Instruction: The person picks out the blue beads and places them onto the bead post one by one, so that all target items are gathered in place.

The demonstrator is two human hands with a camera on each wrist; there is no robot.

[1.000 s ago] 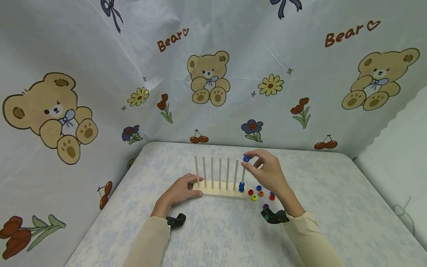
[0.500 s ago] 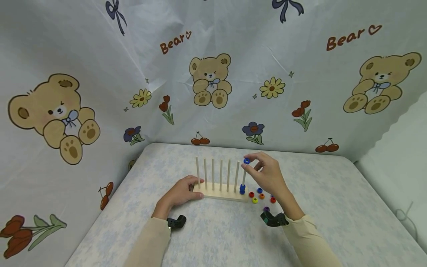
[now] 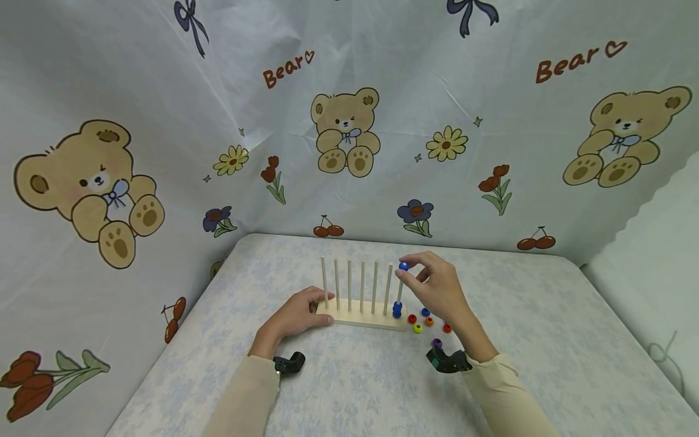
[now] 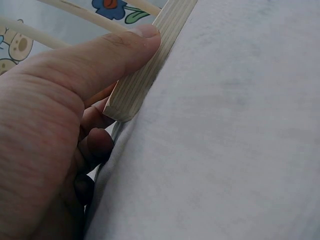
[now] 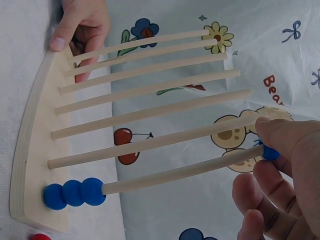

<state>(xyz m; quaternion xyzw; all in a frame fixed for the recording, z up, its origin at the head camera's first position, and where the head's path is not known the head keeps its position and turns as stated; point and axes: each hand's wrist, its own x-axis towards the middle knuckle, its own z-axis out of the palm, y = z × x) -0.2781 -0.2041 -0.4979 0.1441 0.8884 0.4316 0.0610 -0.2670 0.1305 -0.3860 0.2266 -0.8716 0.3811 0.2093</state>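
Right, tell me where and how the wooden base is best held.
Grip the wooden base at its left end, probably best from the left: thumb on the near long edge, fingers behind the far one. It is a flat, narrow board that suits a pinch across its width; upright rods line its top, and stacked blue beads sit at its right end.

Cloth: printed with red-brown words
Left word: "Bear", heart after it
Right word: "Bear", heart after it
Right wrist view: "Bea" legible on the cloth
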